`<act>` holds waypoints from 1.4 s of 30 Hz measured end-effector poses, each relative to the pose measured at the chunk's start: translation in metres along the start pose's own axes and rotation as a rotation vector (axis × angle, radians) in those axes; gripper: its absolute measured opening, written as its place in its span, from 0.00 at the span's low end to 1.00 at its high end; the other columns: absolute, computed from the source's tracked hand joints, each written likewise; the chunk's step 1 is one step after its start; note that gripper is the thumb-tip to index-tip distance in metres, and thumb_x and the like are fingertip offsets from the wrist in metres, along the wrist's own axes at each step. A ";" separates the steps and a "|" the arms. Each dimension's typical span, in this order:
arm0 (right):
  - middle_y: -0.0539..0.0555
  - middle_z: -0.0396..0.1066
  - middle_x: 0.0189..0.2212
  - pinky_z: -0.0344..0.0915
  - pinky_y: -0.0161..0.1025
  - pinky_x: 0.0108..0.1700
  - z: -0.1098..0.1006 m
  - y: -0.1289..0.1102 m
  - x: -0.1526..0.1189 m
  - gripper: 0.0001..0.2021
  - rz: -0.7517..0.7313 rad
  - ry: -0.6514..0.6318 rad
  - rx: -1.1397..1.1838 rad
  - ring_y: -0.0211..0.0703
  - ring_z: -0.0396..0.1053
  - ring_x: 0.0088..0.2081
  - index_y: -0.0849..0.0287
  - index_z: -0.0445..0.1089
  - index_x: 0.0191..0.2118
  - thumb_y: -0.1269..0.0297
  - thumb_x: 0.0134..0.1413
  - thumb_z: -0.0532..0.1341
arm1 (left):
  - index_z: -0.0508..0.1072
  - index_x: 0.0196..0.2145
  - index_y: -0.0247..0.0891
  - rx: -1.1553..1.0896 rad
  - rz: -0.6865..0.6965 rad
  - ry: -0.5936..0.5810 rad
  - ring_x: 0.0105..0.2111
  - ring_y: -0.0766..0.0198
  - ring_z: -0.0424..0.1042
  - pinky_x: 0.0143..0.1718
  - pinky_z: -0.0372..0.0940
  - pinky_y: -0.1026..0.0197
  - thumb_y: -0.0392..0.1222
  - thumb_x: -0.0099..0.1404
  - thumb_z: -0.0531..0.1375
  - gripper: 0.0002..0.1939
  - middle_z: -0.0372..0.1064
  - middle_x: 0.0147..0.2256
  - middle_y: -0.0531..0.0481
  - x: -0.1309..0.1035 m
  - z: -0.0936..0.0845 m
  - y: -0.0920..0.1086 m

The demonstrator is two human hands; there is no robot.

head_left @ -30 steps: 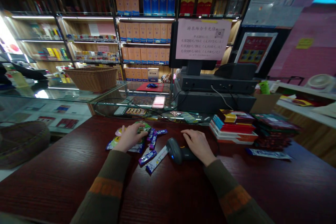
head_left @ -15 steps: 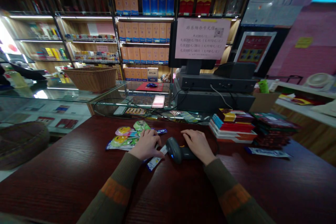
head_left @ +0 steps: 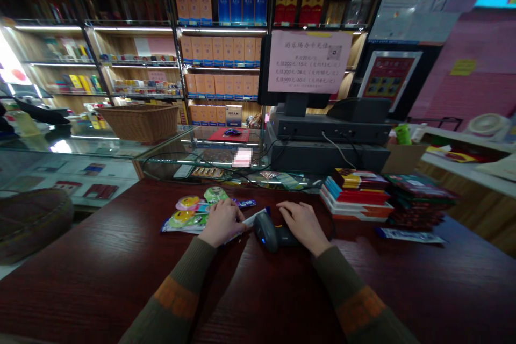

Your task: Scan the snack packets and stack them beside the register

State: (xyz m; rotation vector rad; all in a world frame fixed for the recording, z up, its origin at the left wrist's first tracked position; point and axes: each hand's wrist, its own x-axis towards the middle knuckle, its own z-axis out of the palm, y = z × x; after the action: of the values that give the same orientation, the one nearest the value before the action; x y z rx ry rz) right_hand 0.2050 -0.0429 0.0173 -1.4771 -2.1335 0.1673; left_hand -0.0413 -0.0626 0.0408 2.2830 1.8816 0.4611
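A dark barcode scanner [head_left: 266, 232] with a blue light lies low over the brown counter, its head pointing left. My right hand [head_left: 303, 224] is wrapped over its handle, the thumb out of sight. To the left, my left hand [head_left: 222, 221] is closed on a long, thin, pale stick packet [head_left: 253, 218] with a dark blue end, which slants up behind the scanner head. Beyond and beside that hand lie several snack packs, among them a green one with a round face [head_left: 215, 194] and one with yellow round faces [head_left: 182, 217].
A stack of boxes [head_left: 357, 196] and a dark pile of packs [head_left: 419, 199] stand at the right. In front of them lies another stick packet [head_left: 410, 235]. Behind are a monitor base [head_left: 296, 105], a glass case [head_left: 201, 156] with cables and a wicker basket [head_left: 141, 121].
The stick packet has shifted up and away, its blue end now showing behind the scanner head. My left thumb has drawn in to the packet. My right hand is nearly unmoved.
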 end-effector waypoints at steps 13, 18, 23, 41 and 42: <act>0.53 0.77 0.50 0.64 0.46 0.58 -0.008 -0.014 0.004 0.23 0.012 0.226 0.503 0.48 0.73 0.51 0.52 0.69 0.59 0.60 0.57 0.62 | 0.75 0.43 0.47 -0.161 0.189 0.288 0.48 0.57 0.71 0.69 0.33 0.37 0.48 0.69 0.60 0.08 0.78 0.42 0.53 0.005 0.006 0.018; 0.52 0.79 0.36 0.69 0.41 0.41 -0.009 -0.015 0.007 0.14 0.103 0.250 0.734 0.46 0.74 0.37 0.56 0.78 0.41 0.54 0.52 0.66 | 0.75 0.45 0.48 -0.173 0.277 0.342 0.51 0.57 0.70 0.70 0.27 0.36 0.47 0.71 0.58 0.09 0.77 0.45 0.53 0.002 0.007 0.028; 0.51 0.76 0.28 0.65 0.38 0.34 -0.005 -0.013 0.011 0.14 0.165 0.324 0.885 0.43 0.70 0.31 0.58 0.77 0.33 0.52 0.46 0.69 | 0.72 0.53 0.48 -0.128 0.316 0.392 0.53 0.56 0.69 0.70 0.26 0.35 0.48 0.70 0.58 0.15 0.76 0.49 0.50 0.006 0.011 0.025; 0.51 0.75 0.28 0.67 0.39 0.34 0.001 -0.007 0.013 0.17 0.298 0.387 1.091 0.43 0.71 0.31 0.58 0.77 0.37 0.53 0.43 0.72 | 0.74 0.53 0.51 0.061 0.325 0.524 0.58 0.53 0.65 0.70 0.25 0.35 0.45 0.70 0.59 0.15 0.74 0.53 0.51 0.010 0.006 0.009; 0.51 0.76 0.30 0.68 0.39 0.35 0.001 -0.007 0.013 0.18 0.294 0.377 1.101 0.44 0.72 0.32 0.58 0.77 0.39 0.53 0.43 0.72 | 0.75 0.53 0.52 0.067 0.307 0.531 0.57 0.53 0.65 0.71 0.27 0.35 0.45 0.70 0.59 0.14 0.73 0.53 0.51 0.010 0.006 0.009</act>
State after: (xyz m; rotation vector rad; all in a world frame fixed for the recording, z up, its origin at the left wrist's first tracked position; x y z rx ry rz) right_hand 0.1954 -0.0339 0.0238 -0.9909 -1.1358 0.9158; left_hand -0.0291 -0.0546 0.0390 2.7049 1.7534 1.1620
